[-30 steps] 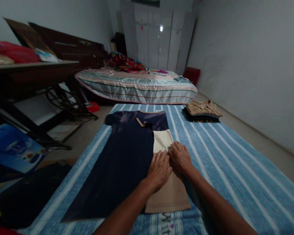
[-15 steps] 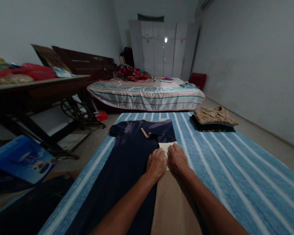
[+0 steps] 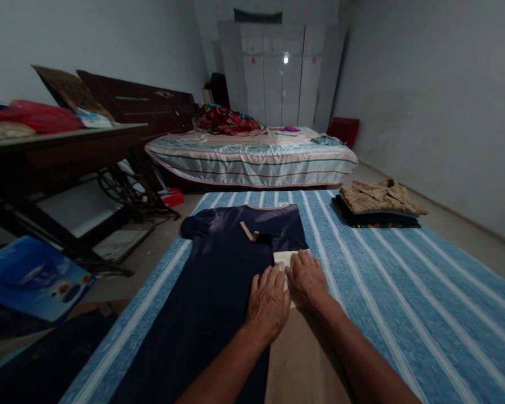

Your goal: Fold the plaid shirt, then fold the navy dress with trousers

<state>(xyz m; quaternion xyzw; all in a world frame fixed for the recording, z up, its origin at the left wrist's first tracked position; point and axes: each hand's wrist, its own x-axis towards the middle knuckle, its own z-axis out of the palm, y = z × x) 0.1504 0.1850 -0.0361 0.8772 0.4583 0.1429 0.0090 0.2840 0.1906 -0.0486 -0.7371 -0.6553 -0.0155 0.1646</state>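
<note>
A dark navy dress point(image 3: 219, 280) lies spread on a blue striped bedsheet point(image 3: 382, 280), its puffed sleeve out to the left. Its right side is folded inward, showing a tan panel point(image 3: 303, 353) with a cream patch point(image 3: 283, 258) at the top. My left hand point(image 3: 269, 300) rests flat with fingers extended, over the edge between navy cloth and tan panel. Beside it, my right hand point(image 3: 308, 278) lies on the cream patch and the folded edge, its fingers stretched forward. Neither hand grips the cloth. A tan strip point(image 3: 247, 231) shows near the neckline.
Folded clothes point(image 3: 381, 202) are stacked at the far right of the sheet. Beyond stands another bed point(image 3: 252, 165) with a red floral blanket point(image 3: 229, 120). To the left are a sewing machine table point(image 3: 67, 140) and a blue box point(image 3: 36, 278) on the floor side.
My left hand has slid slightly back toward me and flattened over the navy cloth. My right hand stays on the cream patch. The head view has shifted a little.
</note>
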